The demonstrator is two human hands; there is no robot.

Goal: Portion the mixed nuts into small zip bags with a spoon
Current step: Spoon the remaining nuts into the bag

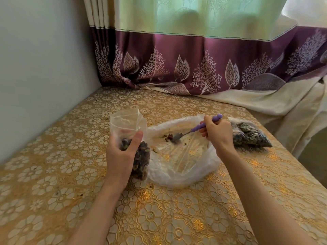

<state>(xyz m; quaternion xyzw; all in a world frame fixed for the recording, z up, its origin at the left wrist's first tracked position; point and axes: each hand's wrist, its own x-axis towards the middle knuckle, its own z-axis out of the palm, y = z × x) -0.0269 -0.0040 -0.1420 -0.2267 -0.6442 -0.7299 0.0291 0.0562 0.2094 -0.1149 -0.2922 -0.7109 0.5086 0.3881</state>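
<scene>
As I read the head view, with the large bag as my landmark:

Large bag: clear plastic bag (178, 163), lying open on the table with its mouth spread wide; only a few nut scraps (168, 137) remain inside, near its far left.
Spoon: purple-handled spoon (191, 131), metal bowl down inside the large bag, touching its floor beside the scraps.
Right hand: my right hand (216, 132) has its fingers curled round the spoon's handle, above the large bag's right rim.
Small zip bag: small zip bag (131, 138), upright at the large bag's left edge, touching it, mouth open at the top, lower half full of dark nuts.
Left hand: my left hand (122, 151) grips the small zip bag round its middle, thumb across the front.
Filled bag: a packed bag (251, 135) of dark nuts lies flat just right of the large bag.
Table: gold floral table cover (159, 218) beneath the large bag.
Backdrop: purple-banded curtain (194, 68) beyond the large bag; plain wall to its left.
</scene>
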